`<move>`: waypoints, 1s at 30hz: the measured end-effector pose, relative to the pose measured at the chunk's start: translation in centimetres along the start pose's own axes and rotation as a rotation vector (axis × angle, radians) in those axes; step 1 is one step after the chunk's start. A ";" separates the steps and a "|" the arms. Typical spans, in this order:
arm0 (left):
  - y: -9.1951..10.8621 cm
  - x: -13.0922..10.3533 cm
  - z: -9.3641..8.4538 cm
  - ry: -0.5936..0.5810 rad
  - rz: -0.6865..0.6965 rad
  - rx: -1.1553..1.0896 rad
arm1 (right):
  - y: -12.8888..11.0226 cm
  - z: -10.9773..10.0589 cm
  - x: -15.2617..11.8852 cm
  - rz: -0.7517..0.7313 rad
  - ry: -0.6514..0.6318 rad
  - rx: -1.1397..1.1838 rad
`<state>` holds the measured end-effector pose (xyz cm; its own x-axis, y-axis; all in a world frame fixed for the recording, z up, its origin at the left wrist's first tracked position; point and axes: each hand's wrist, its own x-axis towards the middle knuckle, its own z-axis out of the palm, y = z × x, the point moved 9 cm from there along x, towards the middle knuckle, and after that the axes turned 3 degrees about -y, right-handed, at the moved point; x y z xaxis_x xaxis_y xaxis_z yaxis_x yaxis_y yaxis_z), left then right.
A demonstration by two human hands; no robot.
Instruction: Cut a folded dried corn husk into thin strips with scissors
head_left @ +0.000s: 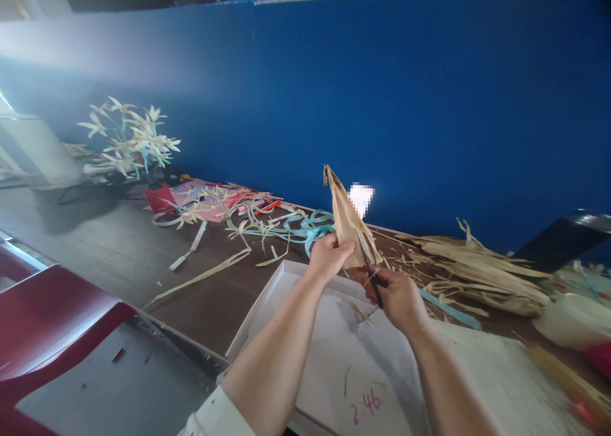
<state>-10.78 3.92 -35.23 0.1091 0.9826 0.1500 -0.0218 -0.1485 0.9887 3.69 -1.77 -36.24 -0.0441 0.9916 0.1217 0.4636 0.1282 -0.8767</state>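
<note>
My left hand pinches a tan dried corn husk between thumb and fingers, its narrow, curled tip pointing up. In my right hand is a dark pair of scissors, with the blades reaching up to the husk's lower right edge. Whether the blades are apart or closed cannot be made out. Both hands are over a shallow white box lid with pink handwritten numbers and a few husk scraps in it.
More dried husks lie to the right, near a white bowl. Along the blue partition are light-blue ribbons, pink paper and husk strips. Husk flowers stand far left on the dark table. A red chair is at lower left.
</note>
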 end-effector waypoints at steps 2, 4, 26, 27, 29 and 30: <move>0.2 0.0 -0.3 0.018 0.007 -0.052 | -0.1 0.1 -0.1 0.000 0.008 -0.039; 0.2 0.1 -0.6 0.052 0.013 -0.131 | -0.2 0.0 -0.2 0.006 0.026 -0.088; -0.4 0.5 -0.7 0.099 -0.012 -0.258 | -0.3 -0.1 -0.2 0.024 0.034 -0.125; -0.4 0.5 -0.7 0.098 -0.010 -0.254 | -0.3 -0.1 -0.2 0.030 0.033 -0.120; -0.5 0.6 -0.7 0.099 -0.007 -0.237 | -0.2 -0.2 -0.3 0.046 0.040 -0.118; -0.6 0.6 -0.8 0.101 -0.007 -0.229 | -0.3 -0.2 -0.3 0.050 0.042 -0.118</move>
<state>-11.45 4.71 -35.69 0.0108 0.9913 0.1309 -0.2477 -0.1241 0.9608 3.78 -2.07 -35.94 0.0173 0.9948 0.1006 0.5650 0.0733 -0.8218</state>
